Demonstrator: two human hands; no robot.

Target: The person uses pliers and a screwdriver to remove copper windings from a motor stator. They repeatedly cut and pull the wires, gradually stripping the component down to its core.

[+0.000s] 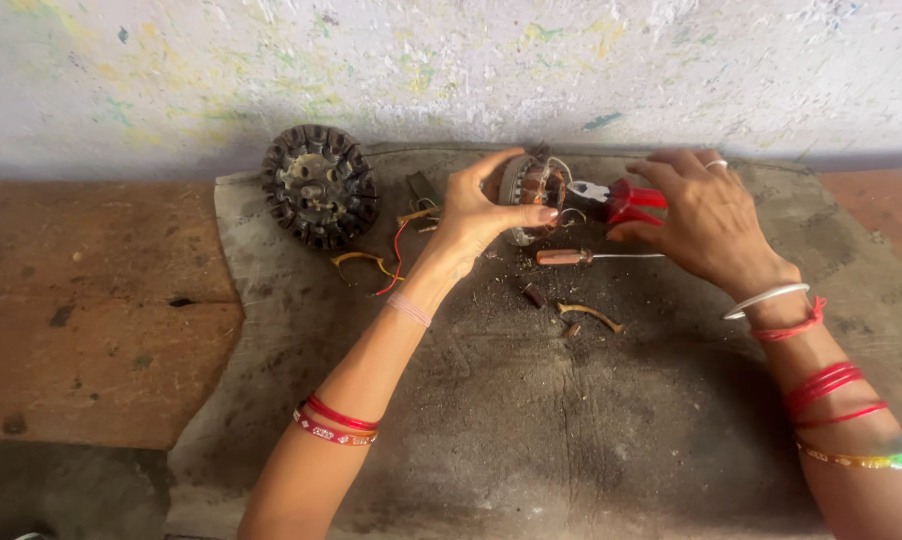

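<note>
1. Grey, dusty cloth (531, 430) covers the middle of the floor, with bare reddish slabs on either side; everything lies on its far half, near the paint-flecked wall.
2. A dark, ribbed round motor core (319, 185) leans against the wall at the cloth's left corner, apart from both hands.
3. The left hand (481, 210) is clamped on a copper-wound stator (537, 192), holding it up just above the cloth, thumb over the top and fingers under the near rim.
4. The right hand (706, 215) is closed around the red handles of a pair of pliers (616, 197), whose metal nose touches the stator's winding. I judge the step to be gripping or cutting wire at the coil; the next move calls for a steady hold from the left hand and a firm squeeze on one strand.
5. A wooden-handled screwdriver (581, 257) lies just below the stator; loose red and yellow wires (376, 262) trail to its left.
6. Hard to make out: the pliers' tip, whether it bites wire, and the small scraps (581, 318) on the cloth.
</note>
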